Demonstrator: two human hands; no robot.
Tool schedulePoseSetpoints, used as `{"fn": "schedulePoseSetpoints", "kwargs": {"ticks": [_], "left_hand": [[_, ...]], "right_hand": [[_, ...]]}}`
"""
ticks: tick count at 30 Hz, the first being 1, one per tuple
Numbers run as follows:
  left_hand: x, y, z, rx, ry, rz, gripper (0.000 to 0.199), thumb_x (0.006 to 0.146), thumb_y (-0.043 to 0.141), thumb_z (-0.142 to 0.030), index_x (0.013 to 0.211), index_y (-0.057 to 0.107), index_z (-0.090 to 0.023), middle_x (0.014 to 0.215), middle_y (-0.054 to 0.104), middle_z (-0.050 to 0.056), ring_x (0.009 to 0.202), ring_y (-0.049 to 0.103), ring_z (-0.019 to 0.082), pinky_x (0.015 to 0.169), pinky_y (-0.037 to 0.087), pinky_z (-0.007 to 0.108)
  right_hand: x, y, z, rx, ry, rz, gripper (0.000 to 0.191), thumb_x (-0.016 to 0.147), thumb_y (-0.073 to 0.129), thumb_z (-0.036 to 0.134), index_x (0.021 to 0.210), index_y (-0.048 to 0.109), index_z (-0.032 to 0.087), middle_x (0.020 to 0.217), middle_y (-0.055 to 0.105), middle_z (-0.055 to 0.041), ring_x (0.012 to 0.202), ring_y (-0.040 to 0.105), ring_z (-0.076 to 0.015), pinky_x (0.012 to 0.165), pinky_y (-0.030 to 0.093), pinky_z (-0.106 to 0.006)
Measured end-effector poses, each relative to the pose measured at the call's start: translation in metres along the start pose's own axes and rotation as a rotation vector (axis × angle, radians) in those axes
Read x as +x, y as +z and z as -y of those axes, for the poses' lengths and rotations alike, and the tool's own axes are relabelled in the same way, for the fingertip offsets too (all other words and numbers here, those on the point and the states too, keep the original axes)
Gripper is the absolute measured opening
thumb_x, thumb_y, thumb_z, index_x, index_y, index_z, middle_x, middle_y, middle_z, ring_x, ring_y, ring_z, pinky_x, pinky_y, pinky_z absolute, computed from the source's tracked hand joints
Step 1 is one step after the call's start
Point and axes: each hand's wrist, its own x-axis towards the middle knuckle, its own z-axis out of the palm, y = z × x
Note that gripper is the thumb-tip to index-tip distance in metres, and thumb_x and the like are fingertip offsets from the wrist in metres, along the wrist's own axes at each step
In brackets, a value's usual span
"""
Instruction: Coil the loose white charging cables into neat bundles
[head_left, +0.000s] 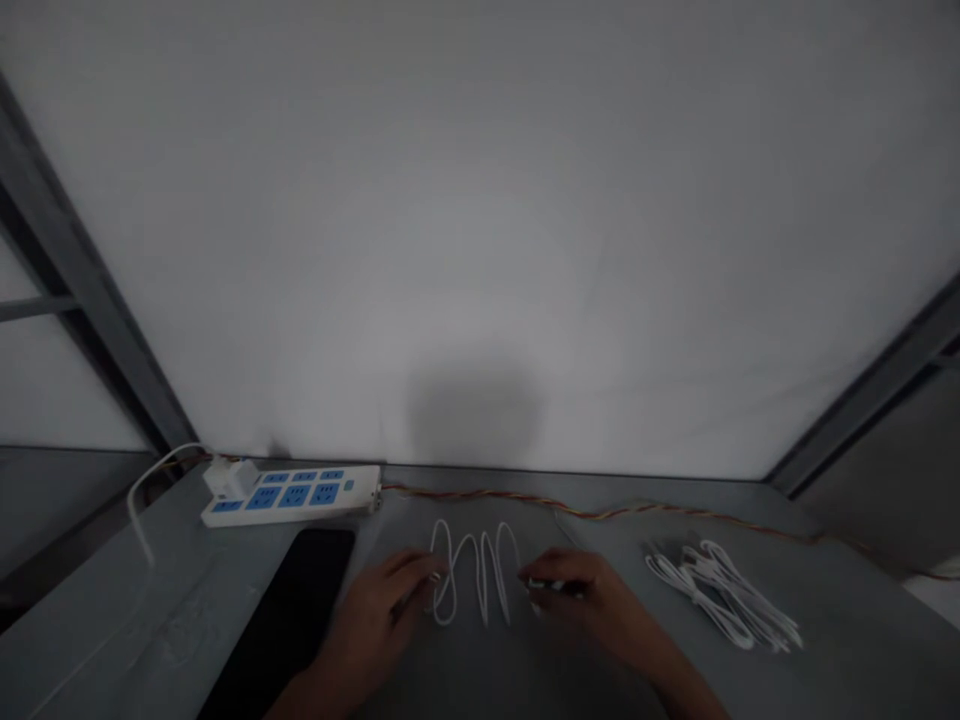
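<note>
Smooth, matt, plastic-looking cable [478, 580]

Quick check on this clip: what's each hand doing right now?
Left hand: closed, fingers pinching one side of the loosely looped white cable.
Right hand: closed, fingers holding its other side.

A grey table [847, 605] carries a power strip [296, 496], black slab [289, 620], bundled cables [726, 597].
</note>
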Motion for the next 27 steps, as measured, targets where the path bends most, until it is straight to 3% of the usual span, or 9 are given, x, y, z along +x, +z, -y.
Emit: {"fn": "schedulePoseSetpoints", "kwargs": {"ticks": [21, 27], "left_hand": [[0.0013, 0.0018, 0.0014, -0.025, 0.028, -0.034, 0.023, 0.094, 0.051, -0.025, 0.105, 0.072, -0.027, 0.104, 0.074, 0.003, 0.088, 0.069, 0.017, 0.079, 0.052, 0.022], [-0.0005, -0.0001, 0.0012, -0.051, -0.058, -0.043, 0.023, 0.094, 0.05, -0.031, 0.105, 0.069, -0.026, 0.1, 0.073, 0.003, 0.079, 0.068, 0.017, 0.068, 0.05, 0.023]], "right_hand": [[0.001, -0.0002, -0.0013, 0.023, 0.015, 0.015, 0.016, 0.079, 0.066, 0.024, 0.088, 0.08, 0.027, 0.087, 0.075, -0.0018, 0.074, 0.064, -0.0176, 0.063, 0.044, -0.025], [-0.0015, -0.0008, 0.0041, -0.04, 0.056, 0.005, 0.018, 0.081, 0.064, 0.03, 0.09, 0.079, 0.027, 0.09, 0.077, -0.0021, 0.078, 0.066, -0.021, 0.067, 0.046, -0.028]]}}
